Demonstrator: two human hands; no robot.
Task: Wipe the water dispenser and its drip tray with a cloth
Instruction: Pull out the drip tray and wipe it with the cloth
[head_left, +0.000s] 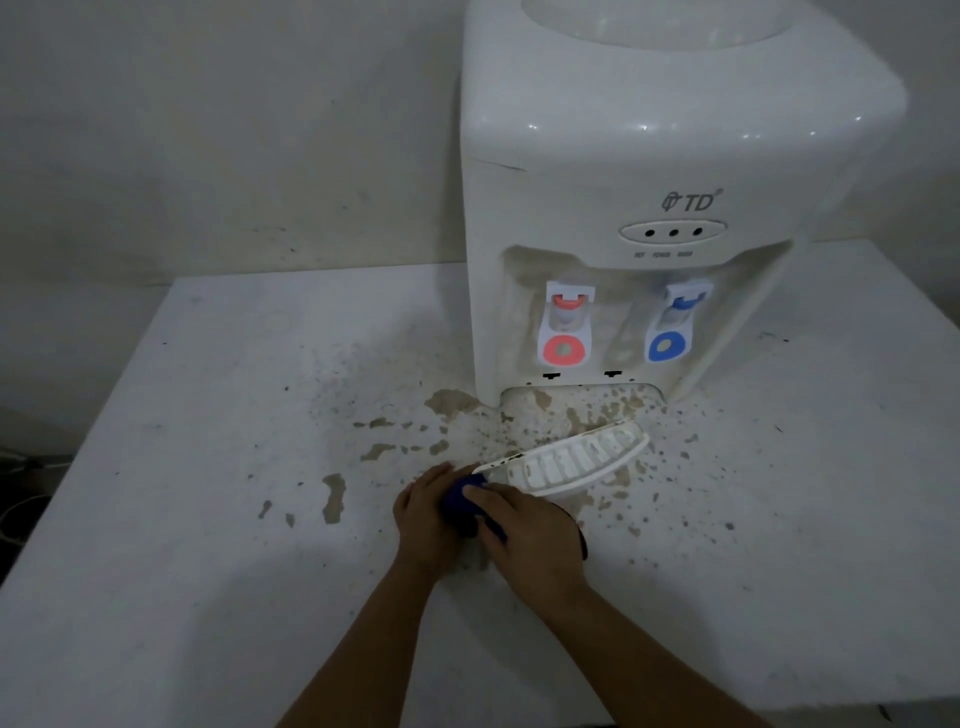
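White tabletop water dispenser (649, 171) stands at back of white table (208, 597), red tap (565, 325) and blue tap (672, 325) in stained recess. Drip tray (571, 462) out of its slot, tilted, just in front of dispenser, above brown-spattered table. Left hand (423, 512) grip closed around dark blue cloth (462, 506) at tray's left end. Right hand (530, 530) lies over cloth and tray's near edge; whether its grip curls round either, cannot tell.
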